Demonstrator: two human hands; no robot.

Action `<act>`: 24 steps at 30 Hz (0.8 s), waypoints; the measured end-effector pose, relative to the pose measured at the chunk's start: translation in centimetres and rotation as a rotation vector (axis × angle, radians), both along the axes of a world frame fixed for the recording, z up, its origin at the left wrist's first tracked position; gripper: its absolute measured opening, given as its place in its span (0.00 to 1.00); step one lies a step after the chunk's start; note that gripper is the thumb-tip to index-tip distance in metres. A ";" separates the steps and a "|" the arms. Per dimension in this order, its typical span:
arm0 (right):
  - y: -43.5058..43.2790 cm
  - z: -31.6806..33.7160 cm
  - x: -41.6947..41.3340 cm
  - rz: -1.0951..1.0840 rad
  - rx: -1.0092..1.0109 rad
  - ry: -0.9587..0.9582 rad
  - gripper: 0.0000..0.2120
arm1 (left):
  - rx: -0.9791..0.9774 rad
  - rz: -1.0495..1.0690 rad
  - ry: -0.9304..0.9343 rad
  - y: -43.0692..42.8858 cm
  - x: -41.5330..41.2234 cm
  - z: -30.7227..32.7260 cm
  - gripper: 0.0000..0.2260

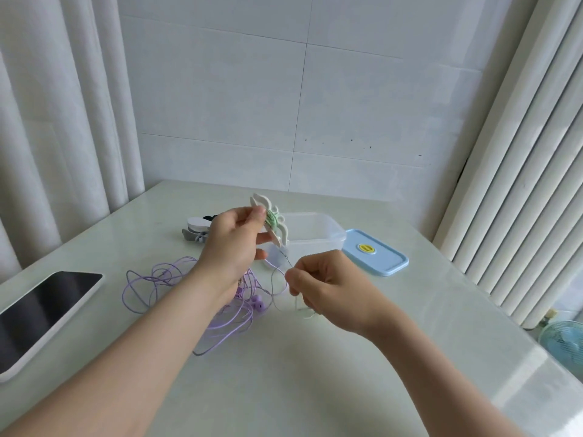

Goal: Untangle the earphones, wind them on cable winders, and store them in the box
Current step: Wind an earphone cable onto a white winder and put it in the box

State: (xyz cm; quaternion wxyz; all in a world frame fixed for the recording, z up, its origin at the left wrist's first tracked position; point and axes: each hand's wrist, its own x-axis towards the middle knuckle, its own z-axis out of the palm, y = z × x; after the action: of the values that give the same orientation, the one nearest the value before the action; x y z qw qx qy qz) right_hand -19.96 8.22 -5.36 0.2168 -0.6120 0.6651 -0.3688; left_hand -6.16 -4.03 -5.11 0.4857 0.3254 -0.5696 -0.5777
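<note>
My left hand grips a white cable winder raised above the table, with pale green earphone cable wound round its middle. My right hand pinches the loose end of that green cable, which loops down to the table below it. A tangle of purple earphones lies on the table under my left forearm, its buds near the middle. The clear plastic box stands open just behind the winder.
The box's blue lid lies flat to the right of it. More winders, white, grey and black, sit behind my left hand. A white-framed tablet rests at the left table edge. Curtains hang left, a radiator right.
</note>
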 end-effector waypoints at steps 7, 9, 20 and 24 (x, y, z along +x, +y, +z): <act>-0.6 -0.9 0.0 -0.322 -0.219 0.032 0.15 | -0.014 -0.097 0.014 0.1 -0.1 -0.1 0.09; -0.7 -1.2 -0.2 -0.286 -0.206 -0.040 0.25 | -0.015 -0.177 0.077 0.8 -0.4 0.4 0.10; -1.0 -1.6 0.6 -0.371 -0.381 0.452 0.11 | -0.032 -0.285 0.213 2.4 -0.7 1.6 0.12; -0.5 -1.0 1.3 -0.179 -0.370 0.259 0.15 | -0.061 -0.209 0.168 1.9 -0.7 1.3 0.13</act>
State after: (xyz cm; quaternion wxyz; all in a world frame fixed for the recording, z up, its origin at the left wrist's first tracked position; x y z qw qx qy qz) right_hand -18.69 7.67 -6.35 -0.0197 -0.6222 0.6600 -0.4205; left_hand -6.88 -2.10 -3.83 0.4783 0.1998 -0.5750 -0.6330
